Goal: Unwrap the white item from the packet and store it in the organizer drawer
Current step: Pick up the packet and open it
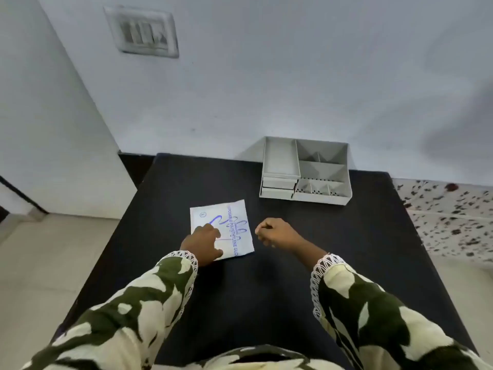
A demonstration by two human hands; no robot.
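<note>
A flat white packet with blue print lies on the black table, near its middle. My left hand rests on the packet's near left part, fingers spread and pressing it down. My right hand hovers just right of the packet with its fingers curled shut and nothing in them. The grey organizer stands at the table's far edge against the wall, with open compartments on top and two small drawers at its front left, both pushed in.
A white wall rises right behind the table, with a switch plate high up. To the left is pale floor and a wall corner. A speckled surface lies beyond the table's right edge.
</note>
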